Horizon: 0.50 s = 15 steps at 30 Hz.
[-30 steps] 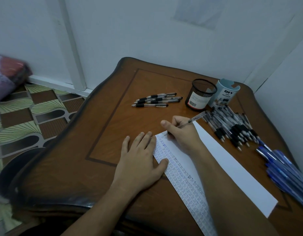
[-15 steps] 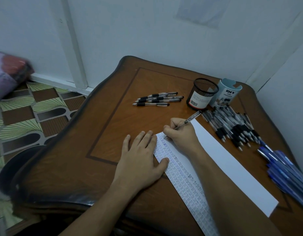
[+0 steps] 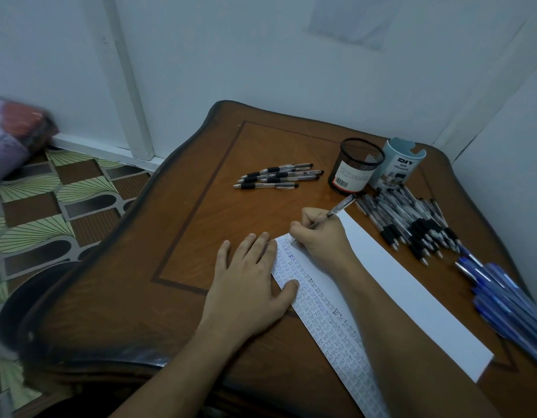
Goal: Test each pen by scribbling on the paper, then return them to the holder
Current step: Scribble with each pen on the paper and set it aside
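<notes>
A long white paper (image 3: 412,294) lies diagonally on the wooden table (image 3: 176,236), its left strip covered in small blue scribbles. My right hand (image 3: 321,236) grips a clear pen (image 3: 339,208) with its tip down on the paper's far left corner. My left hand (image 3: 249,285) lies flat, fingers spread, pressing the paper's left edge. A black mesh holder (image 3: 354,165) and a pale blue DIY desk organizer (image 3: 400,167) stand at the back right. Several black-grip pens (image 3: 276,176) lie in a row left of the holder.
A heap of black-grip pens (image 3: 412,224) lies right of the paper, and a bundle of blue pens (image 3: 502,297) sits at the right edge. White walls close the back and right. Patterned floor (image 3: 50,206) lies to the left.
My right hand has shifted the pen slightly left and nearer on the paper's top corner while writing. The left hand stays pressed in place.
</notes>
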{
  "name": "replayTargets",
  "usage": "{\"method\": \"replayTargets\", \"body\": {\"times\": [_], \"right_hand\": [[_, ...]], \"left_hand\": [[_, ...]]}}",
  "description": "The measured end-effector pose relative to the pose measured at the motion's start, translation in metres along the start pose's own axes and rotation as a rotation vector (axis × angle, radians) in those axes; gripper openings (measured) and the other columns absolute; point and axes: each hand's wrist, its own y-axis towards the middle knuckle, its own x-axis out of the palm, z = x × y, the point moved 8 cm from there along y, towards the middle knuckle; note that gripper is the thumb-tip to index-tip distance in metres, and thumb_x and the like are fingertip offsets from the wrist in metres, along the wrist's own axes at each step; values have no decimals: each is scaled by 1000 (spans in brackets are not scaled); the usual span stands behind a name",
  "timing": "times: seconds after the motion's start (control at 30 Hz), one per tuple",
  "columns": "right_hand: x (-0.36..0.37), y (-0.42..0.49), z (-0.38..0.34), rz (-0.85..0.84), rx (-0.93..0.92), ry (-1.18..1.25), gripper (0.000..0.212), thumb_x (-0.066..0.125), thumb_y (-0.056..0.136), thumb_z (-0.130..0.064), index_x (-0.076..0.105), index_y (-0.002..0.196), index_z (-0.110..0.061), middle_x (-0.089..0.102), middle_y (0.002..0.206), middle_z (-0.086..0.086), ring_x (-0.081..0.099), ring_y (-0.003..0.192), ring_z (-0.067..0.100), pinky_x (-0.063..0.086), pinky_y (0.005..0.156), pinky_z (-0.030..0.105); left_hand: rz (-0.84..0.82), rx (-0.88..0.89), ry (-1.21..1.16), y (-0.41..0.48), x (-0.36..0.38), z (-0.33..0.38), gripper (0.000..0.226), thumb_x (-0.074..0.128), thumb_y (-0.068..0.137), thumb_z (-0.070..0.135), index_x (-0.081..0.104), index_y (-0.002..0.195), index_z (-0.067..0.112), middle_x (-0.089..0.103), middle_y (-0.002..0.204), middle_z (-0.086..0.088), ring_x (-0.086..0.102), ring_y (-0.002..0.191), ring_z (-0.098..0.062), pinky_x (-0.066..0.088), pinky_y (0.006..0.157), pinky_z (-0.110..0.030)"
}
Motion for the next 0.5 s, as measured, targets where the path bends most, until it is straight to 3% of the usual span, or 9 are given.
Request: {"method": "replayTargets", "body": {"times": [0.1, 0.5], "right_hand": [[0, 1, 2, -7, 4, 10, 43, 64, 83, -2, 30, 56, -8, 28, 56, 2, 34, 54, 15, 33, 53, 30], [-3, 0, 1, 19, -14, -36, 44, 63, 84, 0, 28, 58, -5, 28, 56, 4, 34, 55, 15, 32, 55, 30]], "left_hand": [[0, -3, -11, 0, -1, 0, 89, 4, 79, 71, 18, 155, 28, 10, 164, 10, 1, 150, -8, -5, 119, -44], [-5, -1, 1, 0, -1, 1, 91, 2, 77, 71, 16, 155, 28, 8, 164, 9, 0, 150, -8, -6, 119, -44]]}}
